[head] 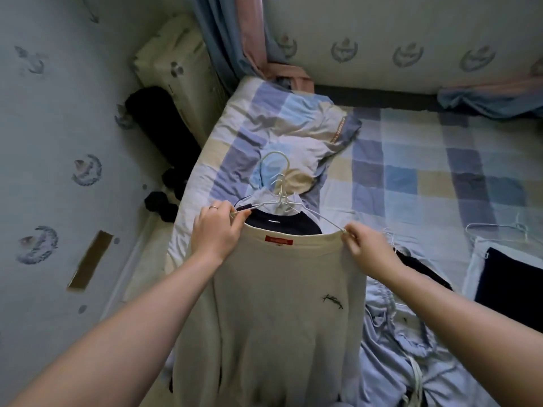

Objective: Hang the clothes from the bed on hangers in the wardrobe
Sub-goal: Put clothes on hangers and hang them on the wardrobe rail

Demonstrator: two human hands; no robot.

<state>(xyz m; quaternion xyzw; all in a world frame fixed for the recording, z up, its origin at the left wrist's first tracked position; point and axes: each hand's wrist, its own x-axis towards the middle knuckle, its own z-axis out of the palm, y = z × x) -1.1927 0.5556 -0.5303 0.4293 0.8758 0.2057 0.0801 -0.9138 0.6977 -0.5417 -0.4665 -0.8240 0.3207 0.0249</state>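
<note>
Over checked bed [411,171]: both hands' fingers [238,220] pinch cream shirt [279,304] collar.

Over the checked bed [411,171], the left hand [216,233] and right hand [368,248] each pinch one end of a cream sweatshirt's [282,304] collar, together with the arms of a white wire hanger [280,183]. A navy garment [282,223] lies beneath the collar. The pillow [293,127] sits near the bed's far left corner.
</note>
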